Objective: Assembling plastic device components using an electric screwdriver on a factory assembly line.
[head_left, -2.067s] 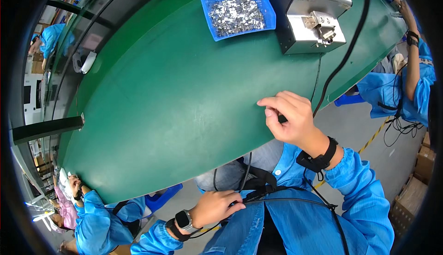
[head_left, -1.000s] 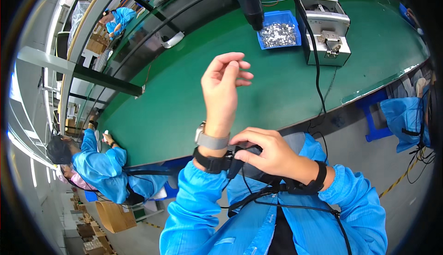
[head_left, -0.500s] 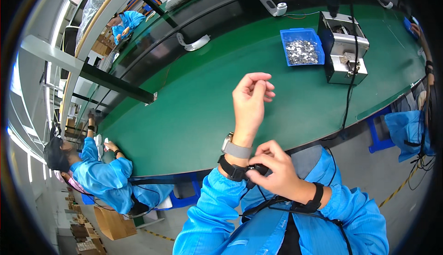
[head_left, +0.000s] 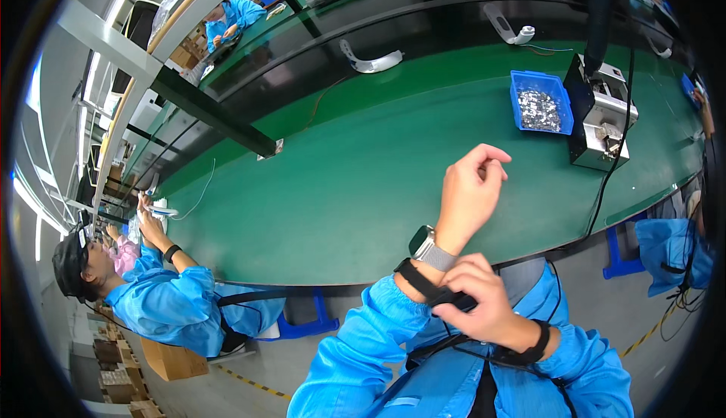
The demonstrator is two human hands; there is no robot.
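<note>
My left hand [head_left: 475,191] is raised above the green table, its fingers curled in and nothing visible in them. On that wrist sit a watch [head_left: 423,242] with a grey band and, just below it, a black wrist strap [head_left: 420,280]. My right hand [head_left: 488,301] reaches across to this strap, thumb and fingers closed on the small black block [head_left: 460,302] fixed to it. A second black strap [head_left: 535,346] circles my right wrist. Thin black cables hang across the front of my blue coat [head_left: 446,384].
The green tabletop [head_left: 340,191] carries a blue bin [head_left: 541,77] of small metal parts beside a metal bench machine [head_left: 605,127] with a black cable. White curved devices [head_left: 372,62] stand at the back. A co-worker [head_left: 162,297] in blue sits at left near a cardboard box [head_left: 172,359].
My view has swung left, so the table and machine sit farther right. My right hand has shifted its grip on the strap's block. The co-worker at left has raised both hands.
</note>
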